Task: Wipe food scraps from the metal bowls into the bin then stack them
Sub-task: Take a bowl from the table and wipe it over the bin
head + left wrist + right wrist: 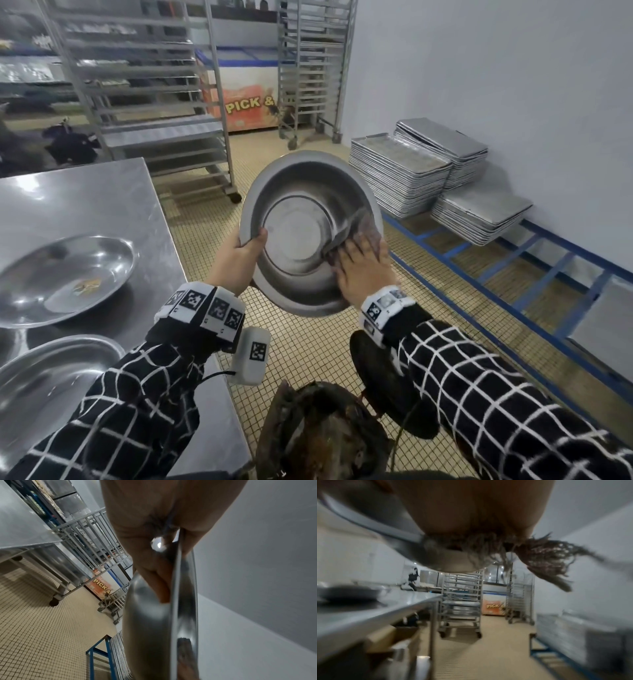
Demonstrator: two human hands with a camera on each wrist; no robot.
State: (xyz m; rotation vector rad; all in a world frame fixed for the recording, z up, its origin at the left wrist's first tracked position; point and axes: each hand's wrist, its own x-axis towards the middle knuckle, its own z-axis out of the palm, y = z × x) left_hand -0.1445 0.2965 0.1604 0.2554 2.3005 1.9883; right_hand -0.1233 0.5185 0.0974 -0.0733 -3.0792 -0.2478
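One metal bowl [301, 233] tilts above the bin [318, 435], its rim pinched by the left hand [239, 257] while the right hand [363, 270] presses a frayed cloth [368, 231] inside; two more bowls [65, 277] sit on the steel table [102, 192] left of the bin.

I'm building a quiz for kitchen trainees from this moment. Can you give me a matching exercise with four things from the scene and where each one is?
Things:
1. held bowl
2. cloth
3. bowl with scraps
4. tray stacks

Places:
A. on the steel table
B. on the blue rack by the wall
C. under the right hand
D. gripped at the rim by the left hand

Pairs: 1-D, 2-C, 3-A, 4-B
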